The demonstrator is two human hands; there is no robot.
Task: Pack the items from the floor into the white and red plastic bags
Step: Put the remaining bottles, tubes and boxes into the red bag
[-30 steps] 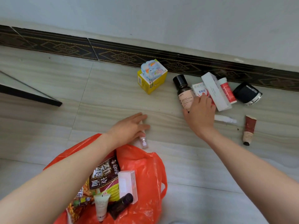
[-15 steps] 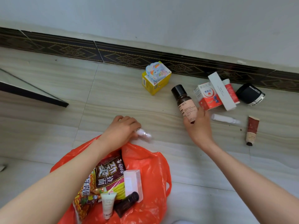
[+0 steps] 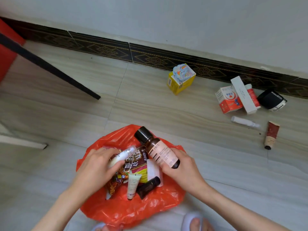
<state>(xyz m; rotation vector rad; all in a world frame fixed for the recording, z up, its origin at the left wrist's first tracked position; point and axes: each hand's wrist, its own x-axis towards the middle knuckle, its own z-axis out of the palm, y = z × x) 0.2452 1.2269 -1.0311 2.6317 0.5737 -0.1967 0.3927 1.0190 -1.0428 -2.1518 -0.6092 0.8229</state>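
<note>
The red plastic bag [image 3: 131, 209] lies open on the floor in front of me, holding a noodle packet [image 3: 133, 164], a pale tube [image 3: 132, 185], a dark bottle [image 3: 147, 187] and a white box [image 3: 152, 170]. My left hand [image 3: 96, 167] is shut on a small white bottle [image 3: 121, 155] over the bag. My right hand [image 3: 180, 167] grips a brown bottle with a black cap [image 3: 156, 147] above the bag's right side. No white bag is in view.
Along the dark skirting lie a yellow box [image 3: 180, 80], a red-white box [image 3: 227, 100], a long white box [image 3: 244, 95], a red tube [image 3: 252, 97], a black jar [image 3: 271, 100], a white spray tube [image 3: 244, 121] and a maroon tube [image 3: 270, 135]. A black table leg [image 3: 55, 69] slants at the left.
Both hands drew back from the floor to over the red bag. The left carried the small white bottle, the right lifted the brown bottle off the floor.
</note>
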